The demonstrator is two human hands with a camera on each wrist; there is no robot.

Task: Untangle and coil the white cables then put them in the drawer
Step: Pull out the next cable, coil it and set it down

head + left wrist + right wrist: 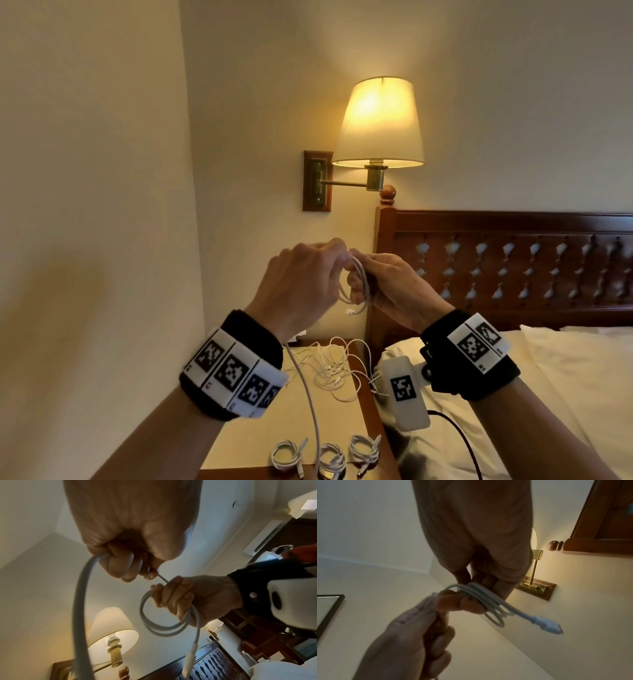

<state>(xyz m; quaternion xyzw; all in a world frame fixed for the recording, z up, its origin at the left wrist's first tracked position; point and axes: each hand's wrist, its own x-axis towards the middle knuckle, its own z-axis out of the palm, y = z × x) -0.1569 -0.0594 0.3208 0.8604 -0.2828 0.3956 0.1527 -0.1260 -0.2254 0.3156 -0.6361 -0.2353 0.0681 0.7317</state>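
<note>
Both hands are raised above the nightstand (260,438). My right hand (370,277) grips a small coil of white cable (359,287) with a few loops, and its plug end (547,626) sticks out free. My left hand (329,260) is closed round the same cable (80,601) just beside the coil. The loose length (305,377) hangs from it down to the table. A tangled heap of white cables (335,370) lies at the back of the nightstand. Three coiled cables (330,460) sit in a row at its front edge. No drawer is in view.
A lit wall lamp (378,123) hangs above the nightstand. A dark wooden headboard (513,260) and a bed with white pillows (548,377) stand to the right. A wall closes in on the left. A black wire (459,431) trails from my right wrist camera.
</note>
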